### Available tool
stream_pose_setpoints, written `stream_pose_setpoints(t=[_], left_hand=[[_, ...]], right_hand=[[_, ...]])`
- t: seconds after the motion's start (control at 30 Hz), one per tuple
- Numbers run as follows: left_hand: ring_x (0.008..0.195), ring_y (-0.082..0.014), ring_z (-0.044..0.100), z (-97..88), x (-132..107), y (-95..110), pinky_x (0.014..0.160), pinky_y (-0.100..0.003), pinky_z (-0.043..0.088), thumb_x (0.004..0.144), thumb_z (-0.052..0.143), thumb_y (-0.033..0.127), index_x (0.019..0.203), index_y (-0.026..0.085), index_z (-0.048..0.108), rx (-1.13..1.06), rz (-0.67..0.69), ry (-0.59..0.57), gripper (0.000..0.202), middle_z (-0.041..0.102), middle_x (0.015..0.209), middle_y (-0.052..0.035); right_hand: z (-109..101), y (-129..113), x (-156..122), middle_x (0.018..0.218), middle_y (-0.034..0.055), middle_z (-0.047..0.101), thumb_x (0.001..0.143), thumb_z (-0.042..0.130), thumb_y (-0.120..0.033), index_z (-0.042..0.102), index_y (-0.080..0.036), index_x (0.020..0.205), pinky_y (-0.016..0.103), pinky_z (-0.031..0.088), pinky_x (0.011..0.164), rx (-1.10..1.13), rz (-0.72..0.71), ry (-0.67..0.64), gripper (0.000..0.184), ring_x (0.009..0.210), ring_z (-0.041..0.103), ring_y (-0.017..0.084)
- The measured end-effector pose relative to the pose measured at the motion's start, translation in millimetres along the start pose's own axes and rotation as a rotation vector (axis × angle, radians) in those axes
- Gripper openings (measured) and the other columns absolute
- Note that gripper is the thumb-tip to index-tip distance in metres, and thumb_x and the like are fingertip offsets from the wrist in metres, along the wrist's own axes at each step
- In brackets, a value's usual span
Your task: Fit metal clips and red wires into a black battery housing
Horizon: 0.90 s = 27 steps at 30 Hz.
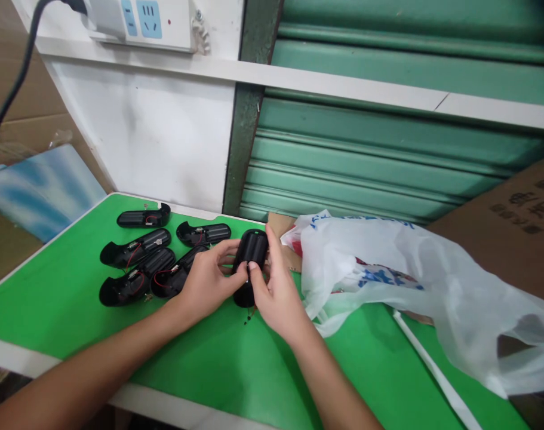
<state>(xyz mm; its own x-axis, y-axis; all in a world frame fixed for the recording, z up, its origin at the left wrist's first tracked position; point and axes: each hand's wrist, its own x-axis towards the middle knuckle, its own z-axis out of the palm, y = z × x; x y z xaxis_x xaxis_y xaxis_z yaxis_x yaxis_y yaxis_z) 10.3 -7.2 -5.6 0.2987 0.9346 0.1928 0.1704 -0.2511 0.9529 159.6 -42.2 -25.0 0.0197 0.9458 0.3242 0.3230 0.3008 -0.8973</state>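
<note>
Hands grasp one black plastic housing [250, 263] together: left hand [206, 280] and right hand [276, 292] both curl fingers around it.

White plastic bag [415, 280] – power strip [137, 21] (wall-mounted).

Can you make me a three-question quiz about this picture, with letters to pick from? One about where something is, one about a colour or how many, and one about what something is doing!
1. Where is the white plastic bag?
A. right of the hands
B. left of the hands
C. on the shelf

2. What colour is the table?
A. red
B. green
C. blue

3. What holds the black case?
A. nothing
B. one hand
C. both hands

Answers:
1 A: it lies right of the right hand.
2 B: its top is bright green.
3 C: the left hand and right hand both grip it.
</note>
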Motion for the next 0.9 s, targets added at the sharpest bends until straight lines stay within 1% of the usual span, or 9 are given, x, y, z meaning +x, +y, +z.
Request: stream_pose_setpoints(t=[0.23,0.4,0.47,0.53,0.63,0.7,0.77,0.83,0.9], left_hand=[[0.091,-0.0163,0.076,-2.7,-2,0,0.076,-0.023,0.059,0.081,0.066,0.026,0.126,0.017,0.067,0.146,0.042,0.027,0.046,0.078,0.116,-0.0073],[0.098,-0.0176,0.074,-3.0,-2,5,0.084,-0.027,0.059,0.085,0.065,0.029,0.128,0.018,0.065,0.047,0.008,-0.005,0.045,0.075,0.123,-0.0093],[0.103,-0.0181,0.072,-2.5,0,8,0.09,-0.028,0.057,0.087,0.064,0.033,0.128,0.017,0.064,-0.058,-0.023,-0.026,0.043,0.073,0.127,-0.0107],[0.106,-0.0184,0.07,-2.5,3,11,0.094,-0.029,0.055,0.087,0.067,0.037,0.124,0.017,0.064,-0.176,-0.06,-0.038,0.042,0.071,0.129,-0.0111],[0.104,-0.0177,0.068,-4.1,7,14,0.09,-0.026,0.053,0.083,0.073,0.039,0.116,0.017,0.064,-0.351,-0.142,-0.011,0.041,0.073,0.118,-0.0085],[0.095,-0.0154,0.067,-5.7,9,15,0.083,-0.023,0.05,0.08,0.073,0.039,0.113,0.018,0.064,-0.457,-0.207,0.038,0.04,0.074,0.104,-0.0043],[0.084,-0.013,0.064,-7.0,10,16,0.074,-0.021,0.047,0.078,0.072,0.038,0.109,0.019,0.063,-0.537,-0.265,0.1,0.037,0.072,0.092,-0.0002],[0.078,-0.012,0.061,-7.5,11,18,0.069,-0.02,0.045,0.074,0.07,0.036,0.103,0.019,0.063,-0.578,-0.299,0.143,0.034,0.07,0.087,0.0016],[0.077,-0.0119,0.06,-7.4,11,21,0.068,-0.02,0.044,0.07,0.068,0.034,0.099,0.019,0.062,-0.596,-0.314,0.151,0.033,0.069,0.087,0.0019]], right_hand=[[6,1,-2,0.164,0.0134,0.034,0.105,0.041,-0.032,0.007,-0.025,0.168,0.054,0.036,0.123,-0.067,0.003,0.028,0.072,0.149,0.041,0.029],[1,3,1,0.166,0.0097,0.034,0.104,0.046,-0.033,0.015,-0.03,0.167,0.051,0.037,0.123,0.065,-0.006,0.014,0.07,0.15,0.041,0.027],[-2,3,5,0.158,0.0103,0.045,0.102,0.053,-0.035,0.026,-0.031,0.163,0.047,0.046,0.116,0.175,-0.003,0.034,0.067,0.142,0.051,0.026],[-4,3,9,0.141,0.011,0.059,0.097,0.062,-0.036,0.037,-0.03,0.157,0.042,0.054,0.105,0.284,0.004,0.063,0.065,0.129,0.061,0.025],[-10,6,14,0.121,0.0089,0.066,0.092,0.067,-0.038,0.05,-0.028,0.145,0.035,0.059,0.089,0.339,0.04,0.149,0.057,0.111,0.068,0.022],[-15,9,16,0.115,0.0082,0.067,0.092,0.063,-0.037,0.057,-0.026,0.136,0.032,0.058,0.078,0.262,0.049,0.224,0.046,0.099,0.068,0.02],[-22,13,17,0.105,0.0074,0.068,0.092,0.057,-0.032,0.063,-0.023,0.125,0.031,0.054,0.072,0.089,0.033,0.242,0.035,0.086,0.066,0.019],[-28,13,17,0.093,0.0059,0.067,0.088,0.054,-0.023,0.066,-0.02,0.108,0.032,0.05,0.072,-0.147,0.002,0.163,0.024,0.08,0.064,0.019],[-32,9,15,0.084,0.0045,0.067,0.084,0.053,-0.018,0.066,-0.02,0.091,0.032,0.046,0.073,-0.367,-0.009,0.03,0.015,0.078,0.062,0.02]])
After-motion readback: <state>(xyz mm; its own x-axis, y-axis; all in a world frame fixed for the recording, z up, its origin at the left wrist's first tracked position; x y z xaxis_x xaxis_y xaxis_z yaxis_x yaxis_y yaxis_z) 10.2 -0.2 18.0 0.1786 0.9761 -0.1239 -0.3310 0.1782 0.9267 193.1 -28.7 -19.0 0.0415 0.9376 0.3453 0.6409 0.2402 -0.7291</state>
